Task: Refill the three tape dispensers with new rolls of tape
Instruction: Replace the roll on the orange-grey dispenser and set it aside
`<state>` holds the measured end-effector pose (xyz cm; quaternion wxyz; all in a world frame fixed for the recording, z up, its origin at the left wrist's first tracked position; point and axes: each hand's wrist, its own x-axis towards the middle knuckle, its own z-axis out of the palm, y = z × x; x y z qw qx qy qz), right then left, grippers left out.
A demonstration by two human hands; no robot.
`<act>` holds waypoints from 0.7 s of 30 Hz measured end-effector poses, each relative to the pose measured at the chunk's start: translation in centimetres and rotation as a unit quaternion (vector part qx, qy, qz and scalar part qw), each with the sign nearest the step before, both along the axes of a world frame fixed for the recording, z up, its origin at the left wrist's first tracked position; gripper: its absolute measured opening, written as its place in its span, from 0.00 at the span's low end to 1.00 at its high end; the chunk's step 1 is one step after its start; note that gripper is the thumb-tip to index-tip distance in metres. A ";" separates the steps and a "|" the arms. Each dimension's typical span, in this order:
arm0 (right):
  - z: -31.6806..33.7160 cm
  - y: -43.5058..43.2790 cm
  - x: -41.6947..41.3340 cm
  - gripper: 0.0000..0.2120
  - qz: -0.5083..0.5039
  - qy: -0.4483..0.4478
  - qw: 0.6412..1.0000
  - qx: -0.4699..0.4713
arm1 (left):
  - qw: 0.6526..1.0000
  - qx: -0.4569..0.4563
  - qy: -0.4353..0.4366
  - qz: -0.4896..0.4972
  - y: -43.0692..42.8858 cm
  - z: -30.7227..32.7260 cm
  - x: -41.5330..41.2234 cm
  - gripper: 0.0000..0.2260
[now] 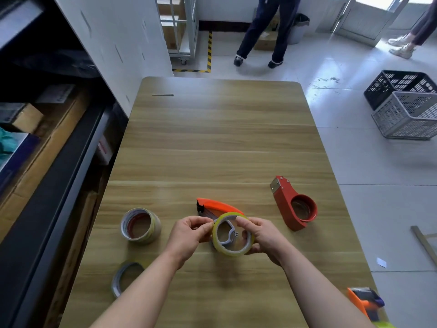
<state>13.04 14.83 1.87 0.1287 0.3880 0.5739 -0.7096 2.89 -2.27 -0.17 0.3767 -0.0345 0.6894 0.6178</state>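
Observation:
I hold a yellowish roll of clear tape [233,250] above the wooden table [212,143]. My right hand [262,237] grips its right rim; my left hand [189,235] pinches its upper left edge, where a white strip shows. Behind the roll lies an orange dispenser [217,205] with a white inner part. A red metal dispenser [294,205] rests to the right, apart from my hands. A third orange and dark dispenser [365,301] sits at the table's near right corner. A stack of tape rolls [140,226] stands to the left, and a thin roll [125,278] lies nearer me.
A thin dark stick [162,95] lies at the table's far left. Shelving with boxes [47,129] runs along the left. Two plastic crates [406,107] stand on the floor at right. A person's legs [262,31] are beyond the table, another's feet [402,46] at far right.

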 end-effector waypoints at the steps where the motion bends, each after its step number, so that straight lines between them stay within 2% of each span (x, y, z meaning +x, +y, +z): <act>1: 0.1 0.0 -0.2 0.13 -0.002 0.002 1.000 0.007 | 1.000 0.000 -0.005 0.006 0.1 0.0 0.0 0.02; 5: 0.1 -0.1 -0.6 0.14 0.004 0.015 0.999 0.042 | 1.000 -0.016 -0.004 -0.021 0.1 -0.1 -0.3 0.04; 10: -0.2 -0.3 -0.6 0.13 -0.001 0.032 0.999 0.025 | 0.998 -0.036 0.006 -0.047 -0.2 0.5 -1.3 0.05; 13: -0.9 -0.5 -0.5 0.13 -0.003 0.035 0.998 0.056 | 0.998 -0.038 -0.003 -0.056 0.0 0.5 -1.5 0.04; 15: -1.2 -0.6 -0.7 0.13 -0.008 0.032 0.996 0.077 | 0.998 -0.042 -0.010 -0.054 0.2 0.3 -1.5 0.07; 19: -1.9 -0.9 -1.1 0.14 -0.010 0.030 0.995 0.095 | 0.987 -0.120 0.055 -0.089 0.6 -0.2 -1.4 0.20; 21: -2.4 -1.1 -1.4 0.15 -0.010 0.017 0.993 0.116 | 0.982 -0.137 0.078 -0.103 0.9 -0.8 -1.2 0.20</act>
